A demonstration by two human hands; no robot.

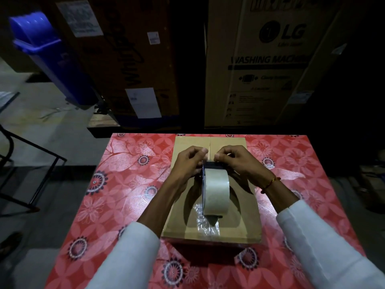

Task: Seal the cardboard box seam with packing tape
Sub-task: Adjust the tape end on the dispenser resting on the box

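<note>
White sleeves [129, 253] reach in from the near edge over a red flowered tabletop [116, 195]. Off to the far left a blue bin [48, 57] leans against big cartons. On the tabletop, the left hand [187, 161] is curled shut, pinching the tape's free end at the fingertips. Just right of it, a roll of tape [215, 191] in a dark dispenser stands on the cardboard box [243, 217], over the centre seam [209, 146]; crinkled tape lies on the box's near end. The right hand [237, 161] is closed too, gripping the dispenser's far end.
</note>
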